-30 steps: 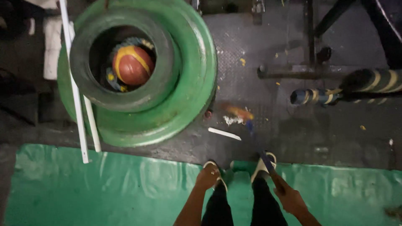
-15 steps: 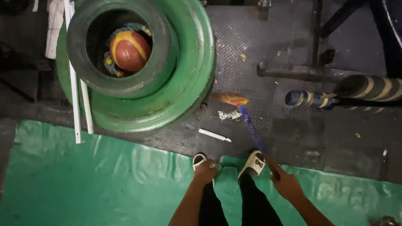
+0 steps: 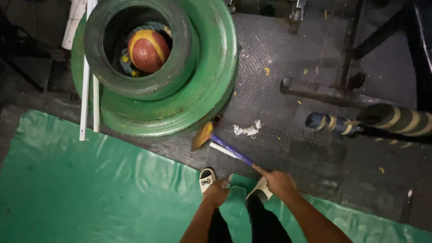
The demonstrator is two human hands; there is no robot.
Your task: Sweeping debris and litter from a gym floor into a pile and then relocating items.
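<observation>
My right hand (image 3: 280,182) grips the blue handle of a small broom or brush (image 3: 227,147); its yellow-orange head (image 3: 202,135) reaches toward the base of a stack of green-painted tyres (image 3: 211,85). My left hand (image 3: 217,193) hangs loosely closed over my left leg, holding nothing that I can see. My feet in white sandals (image 3: 206,178) stand at the edge of a green tarpaulin (image 3: 90,189). A white scrap (image 3: 247,130) lies on the dark chequered floor just right of the brush head. A thin white stick (image 3: 223,151) lies under the handle.
An orange and yellow ball (image 3: 147,50) sits inside the dark upper tyre (image 3: 135,81). White pipes (image 3: 88,76) lean against the stack's left side. A striped padded bar (image 3: 369,123) and a metal frame (image 3: 328,94) stand at the right.
The brush has swung left from the white scrap toward the tyre stack. The view has shifted so the tyres and floor sit nearer and my feet lower in the frame.
</observation>
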